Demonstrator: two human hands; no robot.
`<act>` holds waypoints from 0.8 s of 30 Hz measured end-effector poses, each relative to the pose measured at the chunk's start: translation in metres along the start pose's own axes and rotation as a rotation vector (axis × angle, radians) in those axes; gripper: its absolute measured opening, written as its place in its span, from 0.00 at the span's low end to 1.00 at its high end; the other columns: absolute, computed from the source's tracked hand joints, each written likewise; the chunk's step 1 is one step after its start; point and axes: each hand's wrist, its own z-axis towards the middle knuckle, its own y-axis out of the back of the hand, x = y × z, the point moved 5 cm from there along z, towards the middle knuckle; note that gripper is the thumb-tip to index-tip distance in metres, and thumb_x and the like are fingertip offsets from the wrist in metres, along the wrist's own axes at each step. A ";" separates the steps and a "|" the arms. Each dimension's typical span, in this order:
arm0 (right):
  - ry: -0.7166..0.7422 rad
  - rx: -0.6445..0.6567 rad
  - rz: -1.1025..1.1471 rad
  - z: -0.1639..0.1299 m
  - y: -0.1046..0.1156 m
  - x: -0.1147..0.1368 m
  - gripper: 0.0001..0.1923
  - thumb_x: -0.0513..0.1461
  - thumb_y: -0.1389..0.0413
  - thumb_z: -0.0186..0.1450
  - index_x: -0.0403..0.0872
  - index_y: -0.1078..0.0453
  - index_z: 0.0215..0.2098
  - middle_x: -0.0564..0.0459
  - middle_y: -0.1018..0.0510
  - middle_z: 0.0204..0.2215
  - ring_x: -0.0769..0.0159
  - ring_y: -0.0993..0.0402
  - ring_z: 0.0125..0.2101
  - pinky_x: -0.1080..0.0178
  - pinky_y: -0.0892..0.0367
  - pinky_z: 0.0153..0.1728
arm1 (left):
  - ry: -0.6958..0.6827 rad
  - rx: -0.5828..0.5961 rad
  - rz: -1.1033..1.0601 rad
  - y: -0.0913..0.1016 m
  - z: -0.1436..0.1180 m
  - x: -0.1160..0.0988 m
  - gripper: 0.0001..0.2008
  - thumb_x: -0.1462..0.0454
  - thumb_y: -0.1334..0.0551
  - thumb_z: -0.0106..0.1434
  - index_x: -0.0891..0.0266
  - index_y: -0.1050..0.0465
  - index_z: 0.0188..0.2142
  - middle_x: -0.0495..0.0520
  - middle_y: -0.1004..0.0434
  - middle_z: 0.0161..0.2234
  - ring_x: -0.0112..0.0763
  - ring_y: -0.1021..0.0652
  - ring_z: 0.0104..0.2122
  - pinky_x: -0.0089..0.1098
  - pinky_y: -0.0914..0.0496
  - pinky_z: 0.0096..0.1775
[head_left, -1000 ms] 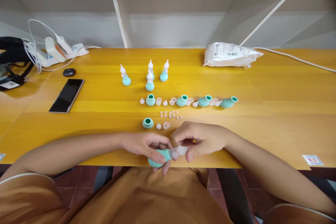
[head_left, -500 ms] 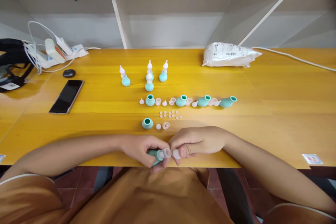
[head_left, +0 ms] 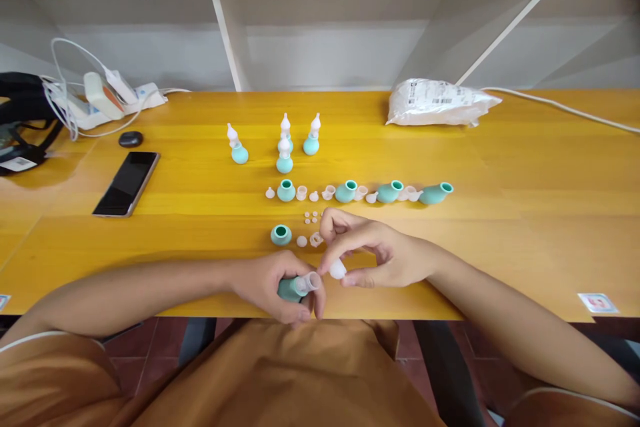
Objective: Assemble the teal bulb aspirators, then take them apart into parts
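Left hand [head_left: 267, 283] grips teal bulb [head_left: 290, 289]; right hand [head_left: 385, 253] perhaps pinches cap [head_left: 338, 269].

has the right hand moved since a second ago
Yes. The right hand has lifted away from the teal rubber bulb, toward the row of small white discs.

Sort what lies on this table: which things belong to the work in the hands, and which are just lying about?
In use: teal bulb in left hand; clear tip in right hand; loose bulbs; small discs; finished pieces.
Lying about: phone; power strip; white parcel.
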 end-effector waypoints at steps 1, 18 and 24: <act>-0.004 -0.021 -0.007 0.000 0.000 0.000 0.13 0.46 0.31 0.75 0.50 0.14 0.54 0.50 0.32 0.45 0.64 0.31 0.44 0.62 0.28 0.44 | -0.008 0.004 0.001 0.000 0.000 0.000 0.14 0.53 0.31 0.75 0.62 0.19 0.44 0.53 0.19 0.30 0.27 0.20 0.26 0.24 0.28 0.30; 0.066 -0.064 -0.138 -0.001 0.000 0.004 0.08 0.37 0.37 0.77 0.46 0.22 0.54 0.47 0.13 0.41 0.65 0.17 0.38 0.62 0.20 0.42 | 0.012 -0.076 -0.054 0.001 0.004 0.000 0.20 0.49 0.25 0.70 0.61 0.22 0.49 0.52 0.18 0.32 0.27 0.24 0.28 0.27 0.29 0.33; 0.079 -0.019 -0.088 -0.001 0.002 0.008 0.07 0.37 0.34 0.77 0.47 0.20 0.52 0.46 0.14 0.44 0.66 0.18 0.39 0.62 0.20 0.42 | 0.027 -0.153 -0.124 0.003 0.005 0.002 0.26 0.47 0.24 0.69 0.60 0.29 0.52 0.49 0.19 0.34 0.26 0.22 0.29 0.27 0.26 0.34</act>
